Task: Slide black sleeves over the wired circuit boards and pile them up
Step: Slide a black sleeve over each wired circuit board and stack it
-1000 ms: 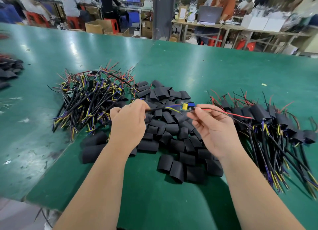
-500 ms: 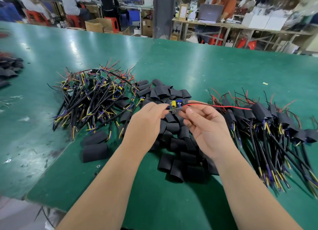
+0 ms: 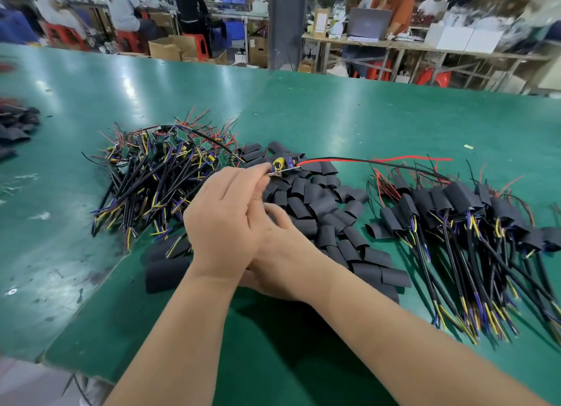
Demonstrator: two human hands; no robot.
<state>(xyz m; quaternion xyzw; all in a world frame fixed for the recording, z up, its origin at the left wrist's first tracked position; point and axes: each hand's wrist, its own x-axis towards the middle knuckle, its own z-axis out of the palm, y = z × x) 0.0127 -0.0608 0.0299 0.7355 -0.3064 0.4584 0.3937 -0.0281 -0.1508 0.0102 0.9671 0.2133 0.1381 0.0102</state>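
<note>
My left hand (image 3: pixel 224 220) pinches small circuit board (image 3: pixel 282 165) at its near end, fingertips closed on it. Board carries yellow coil and blue part; thin red lead (image 3: pixel 394 157) and black lead run off to right. Board held above heap of flat matte black sleeves (image 3: pixel 318 205). My right hand (image 3: pixel 288 254) lies under left, fingers hidden, so grip unclear. Tangle of bare wired boards (image 3: pixel 158 175) left, sleeved bundle (image 3: pixel 455 202) right, glossy green table (image 3: pixel 334 114).

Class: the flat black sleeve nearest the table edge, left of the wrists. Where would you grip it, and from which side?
I'd pinch the sleeve by its left end, from the left: it lies flat, its right end hides behind the left forearm, and bare table lies there.
</note>
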